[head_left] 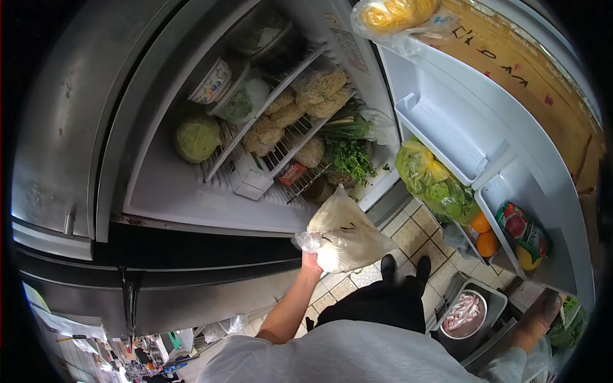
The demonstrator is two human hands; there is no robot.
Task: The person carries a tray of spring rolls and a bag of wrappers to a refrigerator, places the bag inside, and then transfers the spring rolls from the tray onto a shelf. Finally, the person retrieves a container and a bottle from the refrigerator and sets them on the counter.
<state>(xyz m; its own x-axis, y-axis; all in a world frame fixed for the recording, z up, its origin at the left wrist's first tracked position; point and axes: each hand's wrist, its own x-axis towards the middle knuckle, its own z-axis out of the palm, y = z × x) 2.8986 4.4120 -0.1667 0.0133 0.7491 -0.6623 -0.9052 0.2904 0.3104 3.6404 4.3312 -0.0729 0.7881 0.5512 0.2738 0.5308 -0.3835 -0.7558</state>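
Left hand (311,262) clutching bag (345,246), marker scrawl (348,226) (illegible)

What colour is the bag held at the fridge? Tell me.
Whitish, translucent bag in the left hand; head view.

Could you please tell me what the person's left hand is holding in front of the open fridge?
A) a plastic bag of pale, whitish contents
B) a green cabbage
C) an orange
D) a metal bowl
A: the left hand is closed round the gathered neck of the plastic bag, which it holds up before the open fridge.
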